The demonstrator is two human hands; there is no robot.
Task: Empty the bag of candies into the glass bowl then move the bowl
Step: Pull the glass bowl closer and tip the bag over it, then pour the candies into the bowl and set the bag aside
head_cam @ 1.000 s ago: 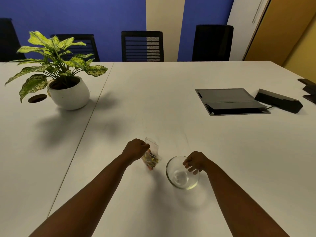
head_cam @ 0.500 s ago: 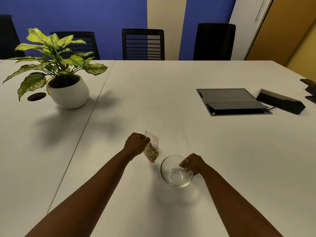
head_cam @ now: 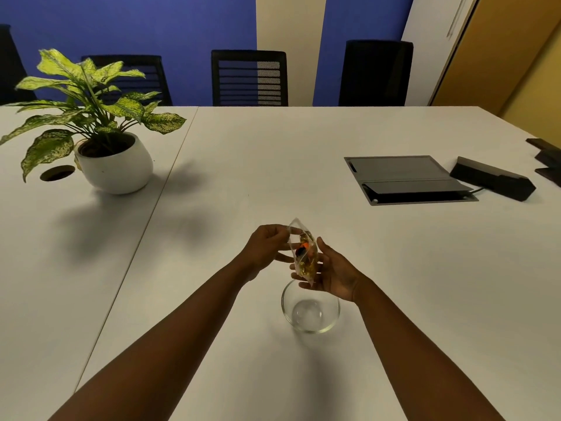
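- Bag of candies (head_cam: 304, 253) pinched between my 2 hands: left hand (head_cam: 267, 247) at its top, right hand (head_cam: 331, 273) cupping below.
- Glass bowl (head_cam: 310, 311) sits empty on the table (head_cam: 273, 153), beneath the bag.

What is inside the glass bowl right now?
Nothing visible: the glass bowl looks empty. The candies remain in the bag, held by both hands just above; the right hand covers its far rim.
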